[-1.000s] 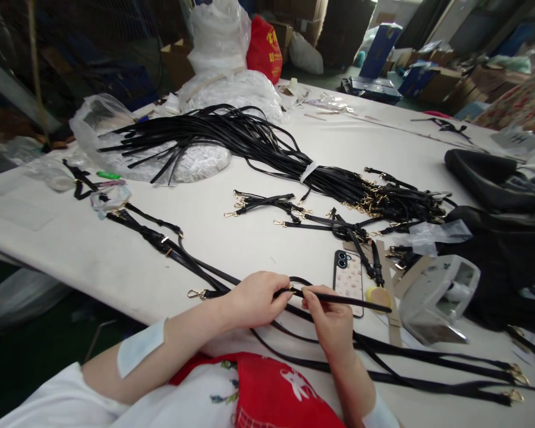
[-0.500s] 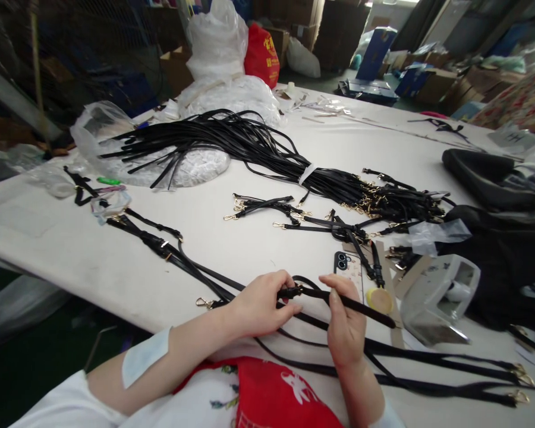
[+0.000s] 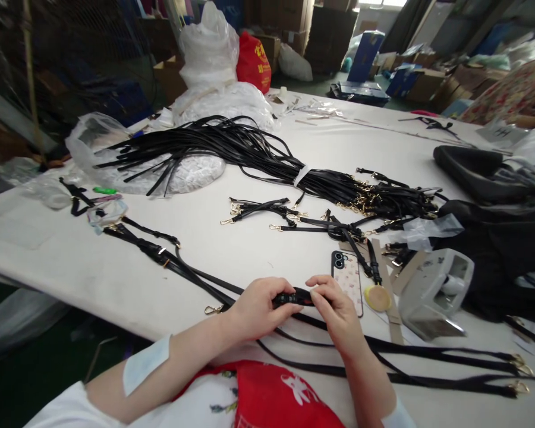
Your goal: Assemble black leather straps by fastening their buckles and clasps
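Observation:
Between my two hands is a black strap (image 3: 302, 296), held level just above the table near my body. My left hand (image 3: 259, 306) pinches its left part, where small dark fittings show. The fingers of my right hand (image 3: 336, 309) are closed on its right end. Long black straps (image 3: 446, 352) run under my hands, with gold clasps (image 3: 521, 387) at the right end. To the left the straps (image 3: 196, 276) reach back across the table, and a gold clasp (image 3: 213, 310) lies beside my left forearm.
A large bundle of black straps (image 3: 232, 139), tied with a white band (image 3: 302, 175), crosses the table. Nearer lie short clasped straps (image 3: 258, 207), a phone (image 3: 348, 282), a yellow round thing (image 3: 377, 298) and a white tape dispenser (image 3: 437, 291). Another person's sleeve (image 3: 499, 95) shows far right.
The strap's free end, which stuck out past my right hand, has been brought back to the left. My right hand now pinches the strap close to my left hand.

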`<control>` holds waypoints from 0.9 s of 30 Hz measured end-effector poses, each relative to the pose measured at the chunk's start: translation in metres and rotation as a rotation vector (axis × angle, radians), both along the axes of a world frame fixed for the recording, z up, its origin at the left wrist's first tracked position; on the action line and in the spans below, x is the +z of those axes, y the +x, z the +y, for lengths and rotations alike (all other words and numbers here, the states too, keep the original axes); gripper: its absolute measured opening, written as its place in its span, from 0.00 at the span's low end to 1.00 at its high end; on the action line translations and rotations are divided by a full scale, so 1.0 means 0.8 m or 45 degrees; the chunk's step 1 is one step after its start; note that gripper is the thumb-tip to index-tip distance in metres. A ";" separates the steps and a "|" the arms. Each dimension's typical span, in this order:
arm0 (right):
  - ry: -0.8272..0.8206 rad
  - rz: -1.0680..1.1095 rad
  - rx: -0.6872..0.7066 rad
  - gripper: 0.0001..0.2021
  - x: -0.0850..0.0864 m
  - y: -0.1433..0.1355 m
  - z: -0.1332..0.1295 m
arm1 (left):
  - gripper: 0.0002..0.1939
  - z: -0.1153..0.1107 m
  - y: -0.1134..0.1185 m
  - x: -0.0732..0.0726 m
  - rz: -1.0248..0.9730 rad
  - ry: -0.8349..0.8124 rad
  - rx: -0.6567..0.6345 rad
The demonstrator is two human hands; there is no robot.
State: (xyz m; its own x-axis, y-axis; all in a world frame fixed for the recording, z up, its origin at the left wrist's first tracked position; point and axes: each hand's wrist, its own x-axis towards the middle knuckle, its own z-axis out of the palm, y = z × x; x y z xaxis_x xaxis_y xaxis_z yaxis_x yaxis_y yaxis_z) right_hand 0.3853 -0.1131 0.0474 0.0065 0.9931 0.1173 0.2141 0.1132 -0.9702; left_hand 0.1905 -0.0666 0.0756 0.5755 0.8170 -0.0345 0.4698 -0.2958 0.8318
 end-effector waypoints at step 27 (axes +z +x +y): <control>-0.053 -0.125 0.222 0.13 0.007 0.005 -0.005 | 0.07 -0.008 0.001 -0.004 0.001 0.038 -0.106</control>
